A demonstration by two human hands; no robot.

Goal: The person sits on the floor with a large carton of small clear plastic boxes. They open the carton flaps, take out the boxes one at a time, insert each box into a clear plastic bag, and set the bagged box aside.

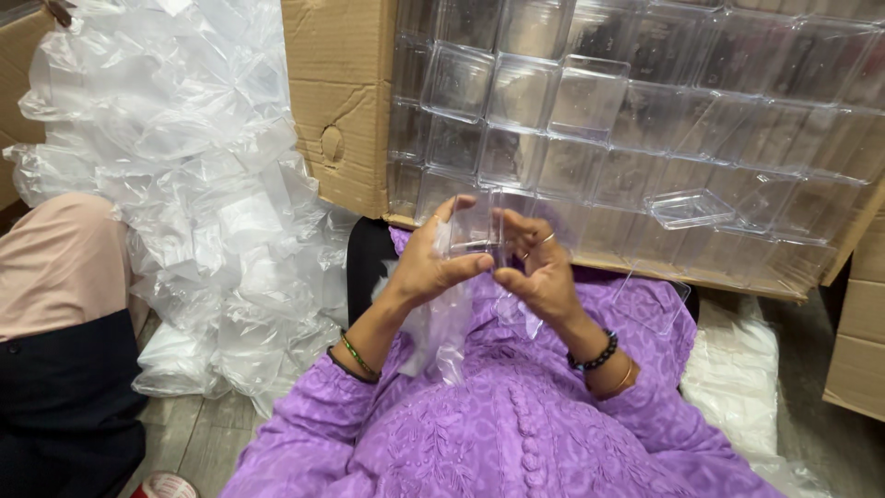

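Note:
My left hand and my right hand are raised together over my lap, both gripping a small clear plastic box between thumbs and fingers. A thin clear plastic bag hangs down from my left hand, and part of it drapes below the box. Purple sleeves cover both forearms, with bangles on the left wrist and a dark bead bracelet on the right. A loose clear lid lies on my lap to the right.
A big cardboard carton lies on its side ahead, packed with several stacked clear boxes. A heap of clear plastic bags fills the left. Another person's leg is at far left. White packing material lies right.

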